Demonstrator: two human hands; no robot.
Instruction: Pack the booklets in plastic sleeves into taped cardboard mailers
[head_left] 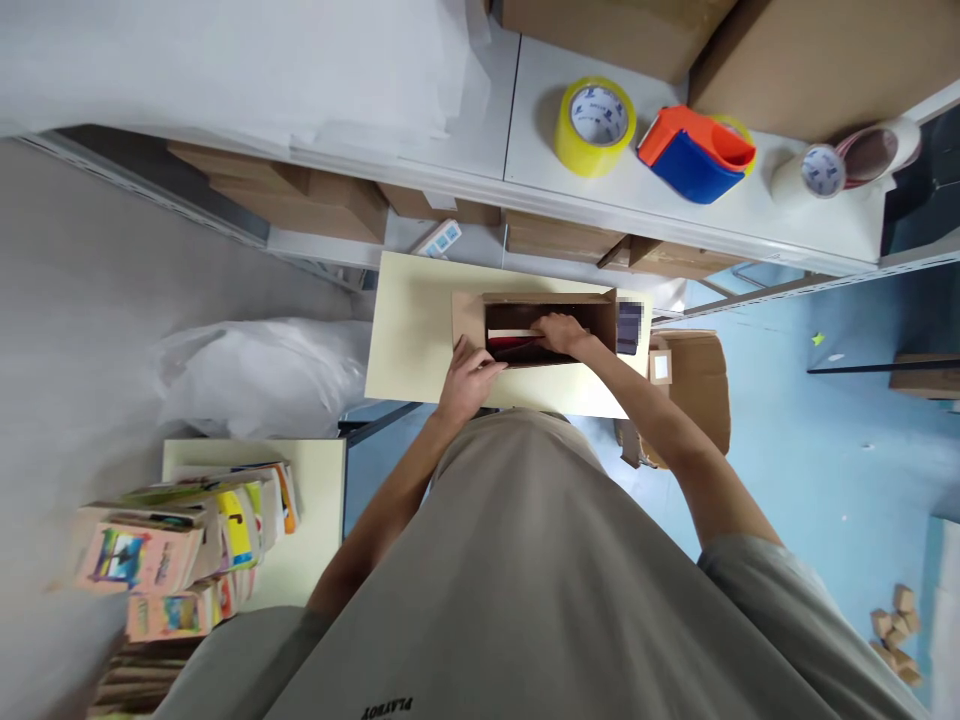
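An open cardboard box point(469, 312) stands on the pale yellow table in front of me. At its near left corner my left hand point(469, 380) is closed on the edge, fingers bent over the cardboard. My right hand point(561, 332) reaches down inside the box. Its fingers are bent at the end of a thin red and white item point(514, 342), which looks like a book lying along the box. The fingertips and the lower part of that item are hidden by the box walls and shadow.
On the shelf ahead are a yellow tape roll point(577, 145), a red and blue tape dispenser point(694, 155) and a white roll point(799, 180). Books point(195, 530) pile up at lower left. White plastic wrap point(262, 370) and an open carton point(701, 390) flank the table point(412, 350).
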